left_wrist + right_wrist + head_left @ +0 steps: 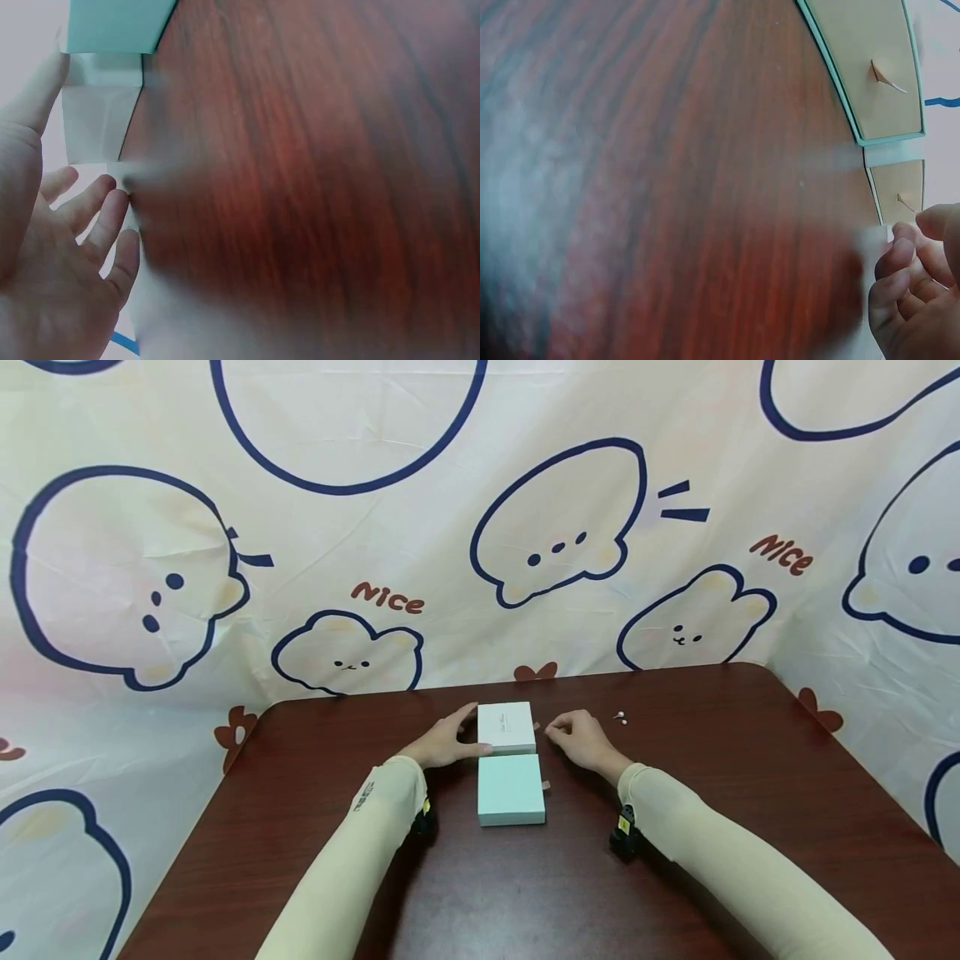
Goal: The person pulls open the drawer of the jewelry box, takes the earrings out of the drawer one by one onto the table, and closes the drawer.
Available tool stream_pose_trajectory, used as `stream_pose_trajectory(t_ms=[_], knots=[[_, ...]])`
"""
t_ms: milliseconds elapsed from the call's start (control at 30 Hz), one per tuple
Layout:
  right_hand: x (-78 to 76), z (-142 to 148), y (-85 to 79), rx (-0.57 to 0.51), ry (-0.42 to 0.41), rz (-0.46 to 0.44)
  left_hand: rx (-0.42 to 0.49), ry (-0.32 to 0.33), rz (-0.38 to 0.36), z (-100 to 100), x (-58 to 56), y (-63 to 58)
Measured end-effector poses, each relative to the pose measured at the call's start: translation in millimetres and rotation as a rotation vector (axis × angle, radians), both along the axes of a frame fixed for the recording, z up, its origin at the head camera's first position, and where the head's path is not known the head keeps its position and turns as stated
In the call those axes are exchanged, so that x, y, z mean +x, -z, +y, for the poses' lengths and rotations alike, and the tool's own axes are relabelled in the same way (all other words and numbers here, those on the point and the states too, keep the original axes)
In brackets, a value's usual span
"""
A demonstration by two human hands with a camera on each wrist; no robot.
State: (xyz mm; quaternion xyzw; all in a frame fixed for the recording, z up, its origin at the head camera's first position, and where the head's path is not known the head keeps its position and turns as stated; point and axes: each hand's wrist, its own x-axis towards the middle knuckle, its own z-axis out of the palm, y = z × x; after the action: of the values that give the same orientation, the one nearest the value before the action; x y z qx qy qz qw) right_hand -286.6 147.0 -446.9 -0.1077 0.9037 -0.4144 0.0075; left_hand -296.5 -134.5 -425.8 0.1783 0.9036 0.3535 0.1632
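A small white box (506,727) with printed lettering on its lid lies flat on the table, directly behind a mint-green box (512,789). My left hand (447,739) spans the white box's left side, thumb at its near left corner and fingers toward the far one. Out of the white box's right side pokes a thin ribbon tab (906,202). The curled fingers of my right hand (584,740) are beside it, thumb tip meeting the ribbon's end in the right wrist view; whether they pinch it is unclear. The green box has a similar ribbon tab (885,79).
Two small pearl-like pieces (622,717), perhaps earrings, lie on the table right of my right hand. The dark wooden table (300,827) ends at a patterned cloth backdrop (450,543) behind and at the sides.
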Motion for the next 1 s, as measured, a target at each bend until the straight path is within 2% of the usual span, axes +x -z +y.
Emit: stream_pose_trajectory(t_ms=[267,467,700,1000], knots=[[1.2,3,-9.1,0.012,-0.020,0.005,0.035,-0.024,0.007,-7,8.7,-4.6],[4.7,10,-13.0,0.035,-0.005,-0.001,0.021,-0.073,0.073,-9,10.9,-4.2],[8.0,15,-13.0,0.043,-0.029,-0.006,0.020,-0.125,0.139,-12,16.2,-5.7],[18.3,19,-15.4,0.040,-0.054,-0.028,0.032,-0.113,0.212,-8,24.4,-9.5]])
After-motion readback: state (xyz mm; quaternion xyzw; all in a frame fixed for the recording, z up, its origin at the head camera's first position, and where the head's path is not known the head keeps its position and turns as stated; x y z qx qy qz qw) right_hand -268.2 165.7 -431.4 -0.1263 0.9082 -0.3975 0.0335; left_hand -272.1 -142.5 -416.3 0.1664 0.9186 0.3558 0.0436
